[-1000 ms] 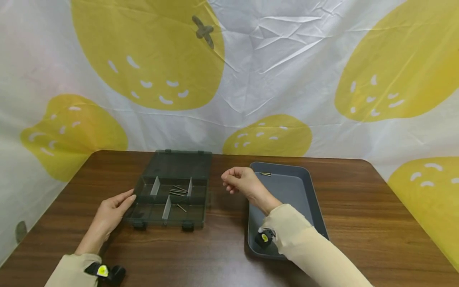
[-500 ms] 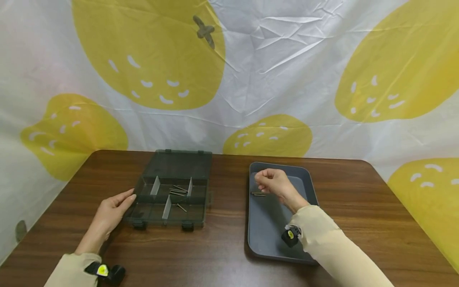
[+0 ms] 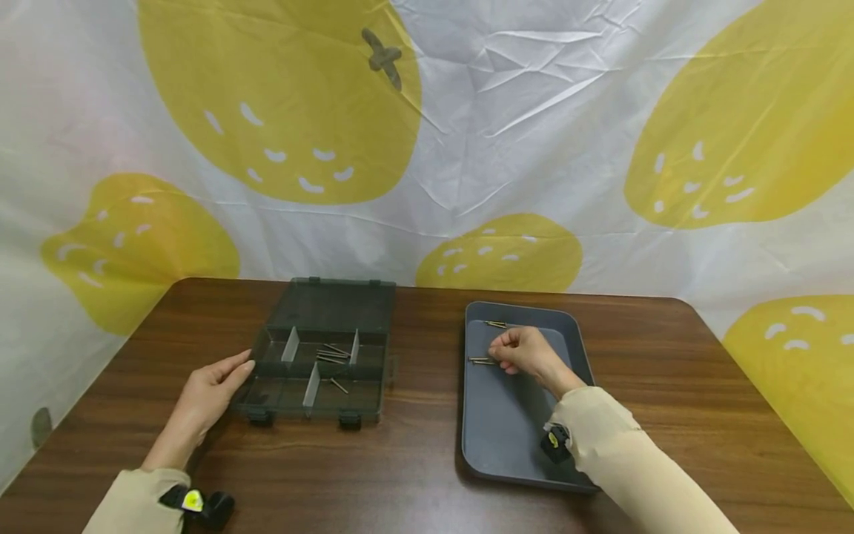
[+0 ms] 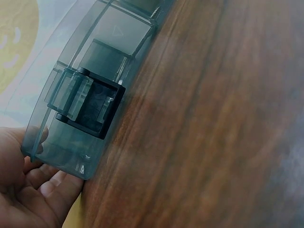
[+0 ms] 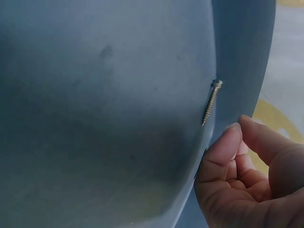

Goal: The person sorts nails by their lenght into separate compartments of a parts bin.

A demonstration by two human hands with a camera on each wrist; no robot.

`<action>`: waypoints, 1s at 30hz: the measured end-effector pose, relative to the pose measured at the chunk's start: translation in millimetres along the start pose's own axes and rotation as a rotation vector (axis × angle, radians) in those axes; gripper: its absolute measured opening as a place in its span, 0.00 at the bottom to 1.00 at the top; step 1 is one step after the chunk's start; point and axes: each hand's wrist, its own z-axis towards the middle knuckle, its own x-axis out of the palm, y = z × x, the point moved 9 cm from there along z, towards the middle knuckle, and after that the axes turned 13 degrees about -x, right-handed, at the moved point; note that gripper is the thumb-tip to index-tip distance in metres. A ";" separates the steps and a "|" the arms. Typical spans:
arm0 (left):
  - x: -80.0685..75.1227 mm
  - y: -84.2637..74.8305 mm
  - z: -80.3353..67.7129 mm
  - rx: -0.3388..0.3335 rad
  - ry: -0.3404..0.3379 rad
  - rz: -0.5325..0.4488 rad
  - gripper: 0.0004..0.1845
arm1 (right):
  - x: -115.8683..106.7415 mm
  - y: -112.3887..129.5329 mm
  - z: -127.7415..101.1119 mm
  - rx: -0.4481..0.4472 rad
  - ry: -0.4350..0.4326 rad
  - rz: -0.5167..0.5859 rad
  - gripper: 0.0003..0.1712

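Observation:
A translucent grey compartment box (image 3: 260,393) lies open at left, its lid folded back. My left hand (image 3: 208,397) holds the box's left edge; in the left wrist view its fingers bend round the corner below a black latch (image 4: 99,104). Several screws (image 3: 331,354) lie in a back compartment, and one screw (image 3: 339,386) in a front one. At right, my right hand (image 3: 528,354) hovers over a grey tray (image 3: 494,437), close to a few screws (image 3: 480,361). Its thumb and index tips come together with nothing visible between them, beside a threaded screw (image 5: 211,102).
More screws (image 3: 496,324) lie near the tray's far left corner. White dividers (image 3: 311,386) split the box into compartments. Both stand on a brown wooden table (image 3: 400,460), with a lemon-print cloth (image 3: 520,163) hanging behind its far edge.
My right hand has moved right from beside the tray's left rim to over its inside, lately a little nearer to me. My left hand has stayed on the box.

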 end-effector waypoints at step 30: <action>-0.1 1.5 0.3 -0.011 0.011 0.001 0.36 | 4.4 -9.5 -1.0 -0.013 0.014 -0.170 0.03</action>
